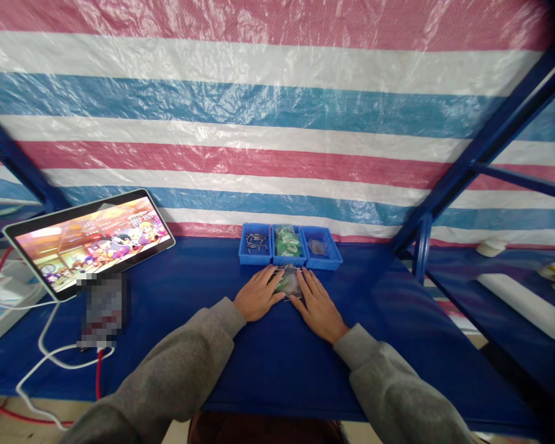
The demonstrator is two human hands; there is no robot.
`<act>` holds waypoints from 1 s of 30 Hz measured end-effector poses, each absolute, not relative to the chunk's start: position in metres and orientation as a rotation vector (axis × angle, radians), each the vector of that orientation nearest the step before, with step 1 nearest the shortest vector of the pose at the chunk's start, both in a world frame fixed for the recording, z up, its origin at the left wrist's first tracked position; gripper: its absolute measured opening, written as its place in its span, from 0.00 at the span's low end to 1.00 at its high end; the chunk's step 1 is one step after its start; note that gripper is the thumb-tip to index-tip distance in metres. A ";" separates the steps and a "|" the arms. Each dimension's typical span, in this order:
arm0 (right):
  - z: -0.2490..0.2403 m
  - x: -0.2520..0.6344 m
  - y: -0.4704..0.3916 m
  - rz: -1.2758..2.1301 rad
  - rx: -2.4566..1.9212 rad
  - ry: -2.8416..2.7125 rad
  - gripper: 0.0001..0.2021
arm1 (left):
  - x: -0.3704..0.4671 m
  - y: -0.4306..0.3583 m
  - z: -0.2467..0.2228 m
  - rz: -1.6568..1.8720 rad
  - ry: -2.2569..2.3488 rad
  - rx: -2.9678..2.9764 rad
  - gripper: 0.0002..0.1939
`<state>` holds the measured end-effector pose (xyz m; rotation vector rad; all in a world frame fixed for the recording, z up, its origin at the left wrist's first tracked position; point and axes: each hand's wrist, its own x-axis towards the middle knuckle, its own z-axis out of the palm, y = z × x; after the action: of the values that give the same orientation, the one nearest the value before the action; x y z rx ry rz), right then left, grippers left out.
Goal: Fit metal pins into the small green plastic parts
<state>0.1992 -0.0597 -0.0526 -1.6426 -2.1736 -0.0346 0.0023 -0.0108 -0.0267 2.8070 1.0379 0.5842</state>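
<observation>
Plastic packets [290, 283] lie between left hand [259, 293] and right hand [321, 305]; fingers straight, unclenched, touching them; blue trays [255, 260] just behind, near worktop's [282, 364] back edge.

- A striped sheet [259, 111] covers the far side.
- A lit tablet [97, 237] stands tilted at the left.
- A red cable [98, 376] trails at the near left.
- A long white object [527, 306] lies at the right.

I could read no text, brand, number or sign: the pale rows of tiny marks [95, 228] on the tablet screen [92, 245], well off to the left of my left hand [258, 293], were too small and blurred to make out.
</observation>
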 end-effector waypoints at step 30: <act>-0.020 0.202 -0.060 0.027 -1.437 -1.912 0.11 | -0.009 -0.003 0.017 1.259 1.068 2.225 0.14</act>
<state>0.2019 -0.0604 -0.0204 -1.4366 -1.9115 0.0273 -0.0088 -0.0031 0.0171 2.2246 1.0676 1.2588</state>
